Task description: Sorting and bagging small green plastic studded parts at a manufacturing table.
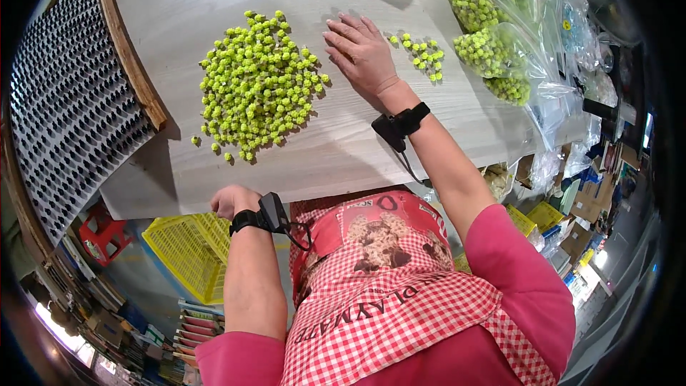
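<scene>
My right hand (363,56) lies flat on the table with its fingers stretched out, between a large pile of small lime-green flower-shaped pieces (257,89) and a smaller scatter of the same pieces (426,56). Nothing shows in it. At the near edge of the table is my left hand (234,201), below the large pile and apart from it. Its fingers bend down out of sight, so what they hold, if anything, is hidden. Each wrist carries a black strapped device.
Several clear plastic bags of green pieces (486,50) stand at the right of the pale wooden table (336,150). A wood-framed rack with rows of black pegs (78,93) leans in at the left. Below are a yellow crate (189,254) and a red stool (103,236).
</scene>
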### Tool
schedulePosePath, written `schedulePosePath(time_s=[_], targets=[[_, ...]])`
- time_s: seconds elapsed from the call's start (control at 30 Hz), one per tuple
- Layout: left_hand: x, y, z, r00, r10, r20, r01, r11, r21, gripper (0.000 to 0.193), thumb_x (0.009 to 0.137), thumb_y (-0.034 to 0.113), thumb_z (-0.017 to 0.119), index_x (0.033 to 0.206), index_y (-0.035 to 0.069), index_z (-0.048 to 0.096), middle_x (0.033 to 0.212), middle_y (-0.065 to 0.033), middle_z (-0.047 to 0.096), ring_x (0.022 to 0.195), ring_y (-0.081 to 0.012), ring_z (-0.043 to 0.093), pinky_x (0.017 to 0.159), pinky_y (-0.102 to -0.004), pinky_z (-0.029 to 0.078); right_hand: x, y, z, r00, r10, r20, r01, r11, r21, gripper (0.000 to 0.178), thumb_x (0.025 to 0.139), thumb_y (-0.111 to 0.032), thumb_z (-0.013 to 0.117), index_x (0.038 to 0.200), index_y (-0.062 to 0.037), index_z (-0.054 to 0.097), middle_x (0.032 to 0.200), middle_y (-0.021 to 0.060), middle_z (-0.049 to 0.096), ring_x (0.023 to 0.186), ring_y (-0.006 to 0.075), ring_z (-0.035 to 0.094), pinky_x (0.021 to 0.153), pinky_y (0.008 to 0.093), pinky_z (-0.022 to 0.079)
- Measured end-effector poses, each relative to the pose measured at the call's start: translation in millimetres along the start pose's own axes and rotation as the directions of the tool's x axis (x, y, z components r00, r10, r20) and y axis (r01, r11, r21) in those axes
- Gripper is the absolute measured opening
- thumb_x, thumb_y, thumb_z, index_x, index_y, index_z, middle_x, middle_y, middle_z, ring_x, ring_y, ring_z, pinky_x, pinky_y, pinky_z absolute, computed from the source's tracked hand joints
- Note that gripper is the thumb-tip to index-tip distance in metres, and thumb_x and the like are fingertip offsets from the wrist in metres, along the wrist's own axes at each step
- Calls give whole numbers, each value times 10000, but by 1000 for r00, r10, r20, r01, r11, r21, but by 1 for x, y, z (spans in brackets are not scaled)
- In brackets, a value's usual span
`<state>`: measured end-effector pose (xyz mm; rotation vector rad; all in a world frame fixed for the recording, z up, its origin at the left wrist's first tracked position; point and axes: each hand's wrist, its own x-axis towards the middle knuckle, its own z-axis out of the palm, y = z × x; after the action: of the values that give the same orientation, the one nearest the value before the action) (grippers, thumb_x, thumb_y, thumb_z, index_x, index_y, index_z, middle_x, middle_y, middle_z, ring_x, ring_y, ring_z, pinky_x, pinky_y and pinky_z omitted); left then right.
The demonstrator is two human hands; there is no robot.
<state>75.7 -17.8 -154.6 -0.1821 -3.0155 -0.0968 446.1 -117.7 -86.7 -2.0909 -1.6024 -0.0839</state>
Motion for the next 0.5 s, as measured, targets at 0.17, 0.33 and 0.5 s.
schedulePosePath(time_s=[0.17, 0.33, 0.5], targets=[[-10, 3, -13, 1000, -6, 17, 6, 999, -39, 494, 968, 415, 349, 1056, 78, 700, 1009, -163, 723, 962, -365, 688, 879, -482, 538, -10, 14, -3, 999, 51, -11, -50, 994, 96, 332, 924, -273, 635, 1222, -128, 653, 1326, 41, 609, 1300, 256, 500, 1129, 441, 346], [-19, 2, -24, 999, -32, 26, 34, 996, -83, 484, 971, 411, 351, 1040, 84, 701, 996, -162, 724, 950, -368, 689, 864, -487, 542, -9, 31, -17, 939, 290, -185, -212, 912, 352, 288, 904, -64, 609, 1184, -100, 667, 1259, 67, 652, 1247, 297, 548, 1040, 410, 433], [-13, 0, -14, 998, -53, 35, 57, 990, -130, 475, 973, 406, 353, 1023, 89, 703, 983, -162, 725, 938, -372, 691, 849, -492, 545, -3, 23, -25, 983, 140, -121, -121, 981, 149, 261, 917, -160, 622, 1168, -116, 678, 1288, 38, 635, 1269, 262, 530, 1074, 430, 392]])
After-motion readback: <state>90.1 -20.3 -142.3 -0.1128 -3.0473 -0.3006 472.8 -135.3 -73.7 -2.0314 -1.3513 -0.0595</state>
